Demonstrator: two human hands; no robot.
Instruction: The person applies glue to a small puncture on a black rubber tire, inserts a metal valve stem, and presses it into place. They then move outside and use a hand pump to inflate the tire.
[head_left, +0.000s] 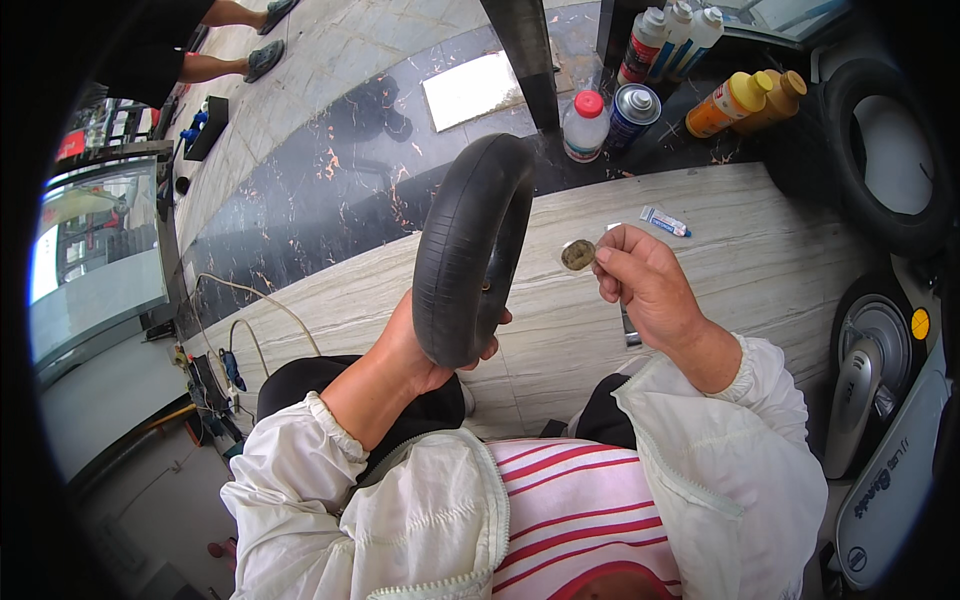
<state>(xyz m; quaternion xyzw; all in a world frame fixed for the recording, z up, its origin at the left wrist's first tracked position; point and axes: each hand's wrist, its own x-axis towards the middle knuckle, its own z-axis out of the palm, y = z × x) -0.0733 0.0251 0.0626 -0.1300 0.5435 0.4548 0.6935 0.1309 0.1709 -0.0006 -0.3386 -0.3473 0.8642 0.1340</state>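
Observation:
My left hand grips a black rubber inner tube near its lower end. The ring stands upright and edge-on, and a small brass-coloured spot shows on its inner side. To the right, my right hand pinches a small round patch, dark in the middle with a pale rim, between thumb and fingertips. Patch and inner tube are apart. A white and blue squeeze tube lies on the floor just beyond my right hand. Partly hidden under that hand is a flat metal tool.
Several bottles stand ahead: a red-capped clear bottle, a blue spray can and yellow bottles. A tyre and a scooter wheel are at right. Cables lie left. Another person's legs show at the top left.

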